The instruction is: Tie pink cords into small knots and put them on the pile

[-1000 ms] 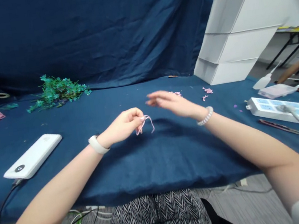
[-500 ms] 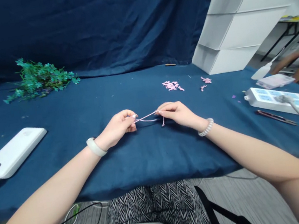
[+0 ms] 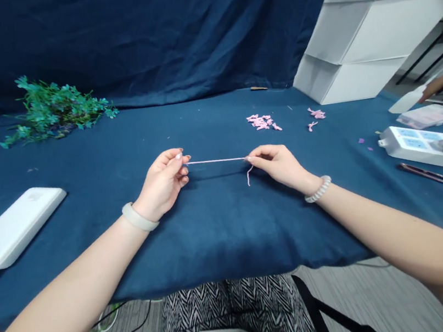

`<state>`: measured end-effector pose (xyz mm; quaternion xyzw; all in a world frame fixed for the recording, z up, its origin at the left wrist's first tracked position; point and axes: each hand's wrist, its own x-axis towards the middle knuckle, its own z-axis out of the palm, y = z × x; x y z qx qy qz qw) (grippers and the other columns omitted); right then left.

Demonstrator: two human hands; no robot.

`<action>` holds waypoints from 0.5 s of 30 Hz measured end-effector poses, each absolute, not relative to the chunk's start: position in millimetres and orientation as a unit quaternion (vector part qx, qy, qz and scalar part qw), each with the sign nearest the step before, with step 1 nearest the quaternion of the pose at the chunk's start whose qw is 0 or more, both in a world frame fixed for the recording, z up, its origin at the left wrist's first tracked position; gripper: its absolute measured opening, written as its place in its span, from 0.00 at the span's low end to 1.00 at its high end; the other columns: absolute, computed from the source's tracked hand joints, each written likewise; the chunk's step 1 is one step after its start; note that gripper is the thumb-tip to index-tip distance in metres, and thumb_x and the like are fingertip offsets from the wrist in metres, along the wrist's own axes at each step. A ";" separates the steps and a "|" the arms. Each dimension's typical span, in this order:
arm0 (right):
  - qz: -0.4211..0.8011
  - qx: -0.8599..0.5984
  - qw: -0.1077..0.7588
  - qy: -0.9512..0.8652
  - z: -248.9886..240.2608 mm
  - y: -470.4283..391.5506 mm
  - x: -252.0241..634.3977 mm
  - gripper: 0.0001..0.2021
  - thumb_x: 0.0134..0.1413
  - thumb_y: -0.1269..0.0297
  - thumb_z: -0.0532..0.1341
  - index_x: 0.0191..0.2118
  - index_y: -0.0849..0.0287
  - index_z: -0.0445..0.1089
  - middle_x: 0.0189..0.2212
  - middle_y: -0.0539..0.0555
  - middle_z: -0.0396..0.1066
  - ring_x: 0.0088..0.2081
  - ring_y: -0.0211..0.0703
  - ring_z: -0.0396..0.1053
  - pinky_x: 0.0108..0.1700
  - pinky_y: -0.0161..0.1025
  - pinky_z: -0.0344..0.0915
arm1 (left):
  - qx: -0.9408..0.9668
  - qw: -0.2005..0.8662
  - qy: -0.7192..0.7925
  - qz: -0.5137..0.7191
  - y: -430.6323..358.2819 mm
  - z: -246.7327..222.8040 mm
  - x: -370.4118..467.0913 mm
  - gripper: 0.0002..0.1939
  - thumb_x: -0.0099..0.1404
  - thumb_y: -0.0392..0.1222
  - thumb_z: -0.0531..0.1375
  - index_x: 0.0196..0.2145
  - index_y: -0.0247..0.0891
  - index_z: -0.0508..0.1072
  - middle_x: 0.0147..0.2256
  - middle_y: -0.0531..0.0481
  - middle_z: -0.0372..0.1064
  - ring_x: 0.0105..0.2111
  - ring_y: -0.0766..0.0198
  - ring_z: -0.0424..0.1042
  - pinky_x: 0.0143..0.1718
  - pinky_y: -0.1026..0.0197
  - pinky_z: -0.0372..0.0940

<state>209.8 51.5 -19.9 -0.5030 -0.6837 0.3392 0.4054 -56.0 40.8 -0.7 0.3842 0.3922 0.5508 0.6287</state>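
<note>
A thin pink cord (image 3: pixel 216 160) is stretched taut and level above the blue cloth, between my two hands. My left hand (image 3: pixel 164 181) pinches its left end between thumb and fingers. At the other end, the thumb and index finger of my right hand (image 3: pixel 282 165) are closed on it, and a short tail dangles below them. Farther back on the cloth lies a small pile of pink knotted cord pieces (image 3: pixel 260 122), with a smaller group of similar pieces (image 3: pixel 316 113) to its right.
Green artificial foliage (image 3: pixel 57 110) lies at the back left, and a white power bank (image 3: pixel 16 225) nearer on the left. On the right are a power strip (image 3: pixel 422 146), thread snips (image 3: pixel 433 176), a clear plastic box (image 3: pixel 429 115) and a white box stack (image 3: pixel 354 52). Another person's arm shows at far right.
My hands have drawn apart, and the cord, crossed and looped before, is now one straight taut line. The view has shifted slightly.
</note>
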 end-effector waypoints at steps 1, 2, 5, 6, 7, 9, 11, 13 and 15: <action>0.347 -0.496 0.410 -0.682 -19.5 52.6 211.2 0.13 0.50 0.53 0.64 0.29 0.59 0.73 0.29 0.53 0.75 0.32 0.42 0.69 0.39 0.42 0.66 | 0.371 0.624 0.402 0.558 41.3 -0.4 -56.2 0.11 0.58 0.35 0.64 0.39 0.41 0.68 0.32 0.57 0.69 0.22 0.75 0.63 0.23 0.71 0.61; 0.356 -0.489 0.414 -0.680 -18.7 53.5 212.6 0.13 0.51 0.52 0.63 0.29 0.59 0.72 0.30 0.54 0.74 0.32 0.42 0.70 0.39 0.42 0.65 | 0.356 0.620 0.411 0.565 42.0 -0.1 -56.3 0.12 0.59 0.34 0.63 0.40 0.42 0.67 0.33 0.57 0.70 0.22 0.76 0.63 0.23 0.71 0.61; 0.364 -0.483 0.410 -0.682 -14.6 54.7 216.5 0.16 0.52 0.50 0.62 0.28 0.59 0.69 0.24 0.52 0.70 0.27 0.38 0.66 0.34 0.39 0.63 | 0.313 0.611 0.435 0.583 44.6 1.0 -56.9 0.12 0.62 0.32 0.60 0.42 0.44 0.67 0.35 0.57 0.71 0.21 0.76 0.63 0.22 0.71 0.61; 0.356 -0.487 0.406 -0.687 -13.0 55.0 218.1 0.16 0.52 0.50 0.61 0.27 0.59 0.68 0.22 0.50 0.67 0.25 0.36 0.63 0.31 0.38 0.61 | 0.302 0.609 0.439 0.588 45.6 1.5 -57.4 0.11 0.63 0.32 0.59 0.42 0.43 0.67 0.36 0.57 0.72 0.21 0.76 0.64 0.22 0.71 0.61; 0.345 -0.492 0.400 -0.692 -11.6 55.4 220.0 0.17 0.52 0.49 0.61 0.27 0.59 0.67 0.20 0.49 0.64 0.23 0.35 0.61 0.29 0.37 0.59 | 0.293 0.607 0.441 0.593 46.7 2.0 -58.2 0.10 0.64 0.31 0.59 0.41 0.43 0.67 0.36 0.57 0.72 0.21 0.77 0.64 0.22 0.71 0.61; 0.321 -0.505 0.384 -0.704 -9.3 56.4 224.8 0.18 0.53 0.49 0.60 0.25 0.59 0.64 0.19 0.48 0.61 0.22 0.34 0.58 0.27 0.36 0.56 | 0.273 0.600 0.446 0.605 49.1 3.4 -60.7 0.07 0.65 0.31 0.57 0.39 0.41 0.68 0.37 0.57 0.73 0.21 0.77 0.65 0.22 0.72 0.61; 0.298 -0.521 0.358 -0.716 -8.0 58.2 231.0 0.18 0.53 0.48 0.59 0.24 0.59 0.63 0.19 0.48 0.60 0.22 0.34 0.57 0.27 0.36 0.55 | 0.253 0.591 0.455 0.617 51.5 4.8 -64.2 0.05 0.65 0.30 0.56 0.36 0.39 0.69 0.36 0.57 0.73 0.23 0.77 0.66 0.23 0.72 0.62; 0.275 -0.539 0.331 -0.724 -7.5 60.7 237.9 0.19 0.53 0.48 0.59 0.24 0.59 0.63 0.19 0.48 0.60 0.22 0.34 0.56 0.27 0.36 0.53 | 0.240 0.575 0.463 0.630 54.0 5.7 -68.3 0.05 0.65 0.30 0.57 0.32 0.38 0.68 0.34 0.56 0.73 0.24 0.76 0.68 0.24 0.72 0.62; 0.259 -0.554 0.311 -0.727 -7.5 64.0 244.8 0.19 0.52 0.48 0.59 0.24 0.59 0.65 0.19 0.48 0.60 0.22 0.34 0.55 0.27 0.36 0.53 | 0.242 0.556 0.468 0.643 56.9 5.8 -72.5 0.05 0.64 0.31 0.57 0.31 0.37 0.68 0.34 0.56 0.73 0.25 0.74 0.69 0.24 0.71 0.63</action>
